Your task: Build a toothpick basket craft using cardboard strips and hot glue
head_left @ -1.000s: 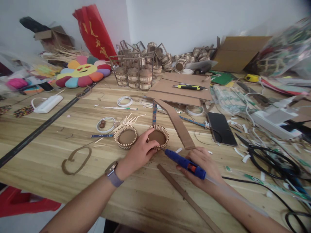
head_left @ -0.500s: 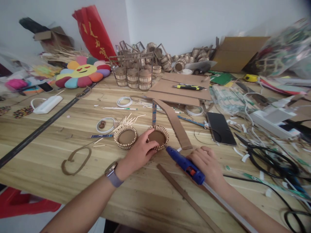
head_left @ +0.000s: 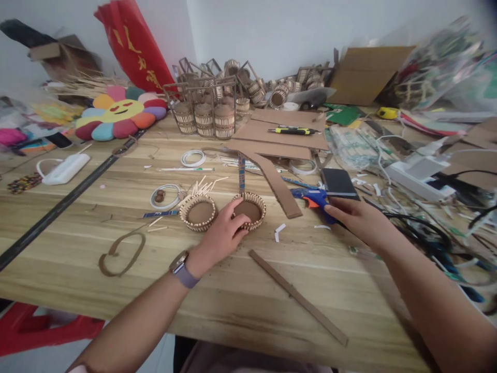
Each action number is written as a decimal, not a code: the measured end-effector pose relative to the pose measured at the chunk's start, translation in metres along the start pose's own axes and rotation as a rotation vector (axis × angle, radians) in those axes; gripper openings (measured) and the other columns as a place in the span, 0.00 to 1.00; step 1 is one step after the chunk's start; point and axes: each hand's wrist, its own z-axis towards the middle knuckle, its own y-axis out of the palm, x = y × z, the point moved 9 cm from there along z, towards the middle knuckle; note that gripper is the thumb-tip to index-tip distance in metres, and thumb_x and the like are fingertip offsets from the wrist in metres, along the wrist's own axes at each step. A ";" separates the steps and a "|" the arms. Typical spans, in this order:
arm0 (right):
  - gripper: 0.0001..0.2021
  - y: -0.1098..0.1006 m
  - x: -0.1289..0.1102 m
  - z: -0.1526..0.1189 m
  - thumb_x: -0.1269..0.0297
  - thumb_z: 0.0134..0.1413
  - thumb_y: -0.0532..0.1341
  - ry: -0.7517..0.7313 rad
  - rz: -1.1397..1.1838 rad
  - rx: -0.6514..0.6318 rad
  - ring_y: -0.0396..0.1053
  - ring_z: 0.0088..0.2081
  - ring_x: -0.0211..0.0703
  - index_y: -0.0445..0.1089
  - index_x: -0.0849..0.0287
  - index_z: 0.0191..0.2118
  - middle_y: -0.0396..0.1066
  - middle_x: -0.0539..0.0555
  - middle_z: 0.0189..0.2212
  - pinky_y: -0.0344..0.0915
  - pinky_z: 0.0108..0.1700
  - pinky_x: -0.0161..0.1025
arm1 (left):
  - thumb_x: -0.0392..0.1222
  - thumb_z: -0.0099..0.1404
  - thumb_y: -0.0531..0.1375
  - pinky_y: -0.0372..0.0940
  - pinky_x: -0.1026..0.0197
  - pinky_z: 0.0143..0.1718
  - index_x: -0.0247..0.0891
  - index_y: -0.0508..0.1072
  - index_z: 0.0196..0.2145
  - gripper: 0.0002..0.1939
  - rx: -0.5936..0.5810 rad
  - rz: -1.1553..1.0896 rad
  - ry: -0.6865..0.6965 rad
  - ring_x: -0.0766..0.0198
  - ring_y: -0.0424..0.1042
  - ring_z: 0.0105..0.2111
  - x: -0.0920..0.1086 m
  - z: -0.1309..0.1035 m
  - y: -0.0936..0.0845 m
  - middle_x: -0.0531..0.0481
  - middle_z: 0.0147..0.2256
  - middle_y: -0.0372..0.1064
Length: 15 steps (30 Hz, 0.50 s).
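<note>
My left hand (head_left: pixel 227 225), with a watch on its wrist, grips the near left rim of a small round basket (head_left: pixel 254 208) made of short sticks on a cardboard base. A second basket like it (head_left: pixel 199 213) sits just to its left. Out to the right, my right hand (head_left: pixel 349 215) is closed round a blue glue gun (head_left: pixel 316 199) with an orange trigger, beside a black phone (head_left: pixel 338 182). A strip of cardboard (head_left: pixel 277 184) lies behind the right basket. A narrow brown strip (head_left: pixel 297 295) lies nearer the table's front edge.
Finished tiered baskets (head_left: pixel 204 116) stand at the back, by cardboard sheets (head_left: pixel 267 140) with a yellow-black cutter (head_left: pixel 293 131). A power strip (head_left: pixel 421 178), cables and scraps crowd the right. A long black bar (head_left: pixel 73 194) and a flower cushion (head_left: pixel 120 114) lie on the left.
My right hand has carried the glue gun away from the basket, to the right and farther back, near the phone. My left hand stays at the basket. The view has shifted slightly.
</note>
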 end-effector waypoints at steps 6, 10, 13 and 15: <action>0.08 0.045 -0.078 -0.096 0.60 0.53 0.61 -0.375 -0.327 -0.191 0.67 0.18 0.42 0.68 0.53 0.25 0.72 0.50 0.20 0.57 0.19 0.37 | 0.31 0.64 0.60 0.63 0.43 0.59 0.38 0.73 0.42 0.08 -0.014 0.003 -0.017 0.46 0.59 0.62 0.002 0.001 -0.002 0.39 0.61 0.55; 0.08 0.081 -0.104 -0.138 0.73 0.45 0.61 -0.468 -0.366 -0.315 0.69 0.19 0.42 0.62 0.54 0.24 0.69 0.49 0.19 0.58 0.19 0.37 | 0.31 0.64 0.60 0.62 0.43 0.60 0.38 0.73 0.42 0.09 -0.014 0.001 -0.013 0.47 0.59 0.62 0.002 0.001 -0.001 0.38 0.61 0.55; 0.09 0.074 -0.100 -0.135 0.75 0.45 0.60 -0.357 -0.231 -0.397 0.66 0.17 0.39 0.61 0.53 0.24 0.68 0.47 0.18 0.58 0.19 0.35 | 0.31 0.64 0.60 0.59 0.43 0.62 0.38 0.73 0.43 0.10 -0.012 0.007 -0.019 0.46 0.58 0.63 0.001 0.001 0.000 0.37 0.62 0.54; 0.08 0.060 -0.097 -0.126 0.72 0.48 0.60 -0.263 -0.072 -0.467 0.64 0.16 0.37 0.61 0.53 0.25 0.65 0.45 0.17 0.57 0.18 0.33 | 0.30 0.64 0.60 0.58 0.42 0.62 0.37 0.73 0.43 0.10 -0.015 0.009 -0.018 0.45 0.57 0.63 0.001 0.001 0.000 0.36 0.63 0.53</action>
